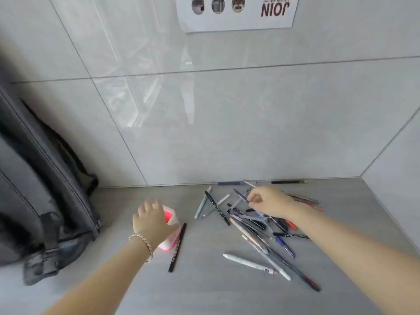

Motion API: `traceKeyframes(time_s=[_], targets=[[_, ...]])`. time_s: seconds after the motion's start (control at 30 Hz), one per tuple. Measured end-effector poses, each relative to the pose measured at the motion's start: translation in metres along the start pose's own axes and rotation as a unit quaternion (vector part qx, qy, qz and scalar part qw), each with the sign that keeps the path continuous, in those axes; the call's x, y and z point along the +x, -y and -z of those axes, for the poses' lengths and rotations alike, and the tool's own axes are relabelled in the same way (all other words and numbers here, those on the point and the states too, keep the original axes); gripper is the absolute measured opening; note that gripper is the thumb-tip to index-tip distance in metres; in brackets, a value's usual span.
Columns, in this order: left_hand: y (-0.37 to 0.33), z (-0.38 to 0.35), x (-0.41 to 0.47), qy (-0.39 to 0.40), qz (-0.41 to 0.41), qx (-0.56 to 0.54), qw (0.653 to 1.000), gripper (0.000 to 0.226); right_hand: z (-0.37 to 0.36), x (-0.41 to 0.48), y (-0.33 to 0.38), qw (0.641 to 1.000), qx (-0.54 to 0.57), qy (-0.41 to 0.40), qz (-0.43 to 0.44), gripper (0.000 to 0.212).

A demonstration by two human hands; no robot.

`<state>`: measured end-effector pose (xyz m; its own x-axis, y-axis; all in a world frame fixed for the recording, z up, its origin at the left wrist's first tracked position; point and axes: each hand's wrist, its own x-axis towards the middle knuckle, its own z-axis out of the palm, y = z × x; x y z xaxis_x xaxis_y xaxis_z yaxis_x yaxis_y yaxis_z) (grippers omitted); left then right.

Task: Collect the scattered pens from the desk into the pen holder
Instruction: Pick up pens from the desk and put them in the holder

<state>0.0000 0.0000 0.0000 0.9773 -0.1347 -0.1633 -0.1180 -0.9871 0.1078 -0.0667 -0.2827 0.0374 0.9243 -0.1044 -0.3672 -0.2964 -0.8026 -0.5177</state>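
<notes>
- White pen (249, 263) is lying nearest the camera, w/ a small dark label near its right end, print too small to read; a long dark pen w/ red end (302, 277) is lying just beside it.
- Black pen (177, 247) w/ white lettering along the barrel (unreadable) is lying just right of the pen holder (169, 233), touching or nearly so.
- Left hand (152, 222), bracelet (143, 243) at the wrist, is wrapping over the pink & white pen holder on the desk (204, 289); fingers curled round its top & side, gripping it. Hand is hiding most of the holder, so contents can't be told.
- Grey backpack (43, 201) is leaning at far left, close to the holder but apart from it.
- Main pile of pens (259, 223) is lying criss-crossed at centre-right; right forearm is crossing over the pile's right part, covering some pens.
- Right hand (268, 201) is reaching to the pile's far edge, fingers pinched nearly closed on a dark blue pen (240, 195).
- Pale green pen (201, 204) & another black lettered pen (217, 208) are lying left of the pile.
- Two dark pens (285, 182) are lying against the tiled wall (227, 121).
- White sign (236, 12) on the wall is showing upside down: "JOIN" in dark red, three round pictures beside it; smaller characters unreadable.
</notes>
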Motion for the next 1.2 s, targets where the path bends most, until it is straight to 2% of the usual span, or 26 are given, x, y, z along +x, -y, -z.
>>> traceKeyframes(time_s=[0.07,0.13,0.33,0.4,0.57,0.7,0.8,0.87,0.93,1.0,1.07,1.13,1.2], targets=[[0.011,-0.006,0.005,0.022,0.058,-0.060,0.996,0.086,-0.012,0.014,0.002,1.000,0.002,-0.004,-0.020,0.020],[0.020,-0.013,0.007,0.030,0.075,-0.142,0.987,0.085,-0.029,0.024,0.007,0.999,0.010,-0.007,-0.043,0.021],[0.044,-0.001,-0.006,-0.035,0.038,-0.293,0.955,0.087,-0.087,0.083,0.045,0.992,0.002,-0.057,-0.115,0.010],[0.056,0.007,-0.011,-0.051,0.025,-0.332,0.942,0.088,-0.102,0.107,0.061,0.985,0.012,-0.086,-0.150,0.026],[0.085,0.006,-0.012,-0.056,-0.004,-0.326,0.944,0.095,-0.131,0.148,0.075,0.955,0.018,-0.107,-0.276,0.048],[0.100,0.000,-0.008,-0.031,-0.005,-0.318,0.947,0.095,-0.140,0.154,0.076,0.937,0.069,-0.152,-0.307,0.037],[0.105,-0.003,-0.003,-0.035,-0.016,-0.327,0.944,0.093,-0.131,0.143,0.081,0.937,0.170,-0.171,-0.252,0.010],[0.104,-0.003,0.000,-0.034,-0.029,-0.331,0.943,0.088,-0.114,0.130,0.092,0.921,0.265,-0.199,-0.204,0.037],[0.100,-0.002,0.002,-0.028,-0.047,-0.337,0.940,0.085,-0.093,0.104,0.117,0.880,0.390,-0.230,-0.141,0.032],[0.094,-0.003,0.003,-0.018,-0.070,-0.337,0.939,0.087,-0.078,0.075,0.148,0.845,0.487,-0.218,-0.046,0.021],[0.088,-0.004,0.005,-0.015,-0.106,-0.323,0.940,0.088,-0.084,0.050,0.175,0.863,0.472,-0.179,0.010,0.020],[0.082,-0.005,0.006,-0.013,-0.136,-0.326,0.935,0.084,-0.107,0.038,0.188,0.914,0.377,-0.147,0.018,0.019],[0.078,-0.004,0.006,-0.008,-0.161,-0.319,0.934,0.077,-0.129,0.034,0.191,0.948,0.292,-0.123,0.015,0.013]])
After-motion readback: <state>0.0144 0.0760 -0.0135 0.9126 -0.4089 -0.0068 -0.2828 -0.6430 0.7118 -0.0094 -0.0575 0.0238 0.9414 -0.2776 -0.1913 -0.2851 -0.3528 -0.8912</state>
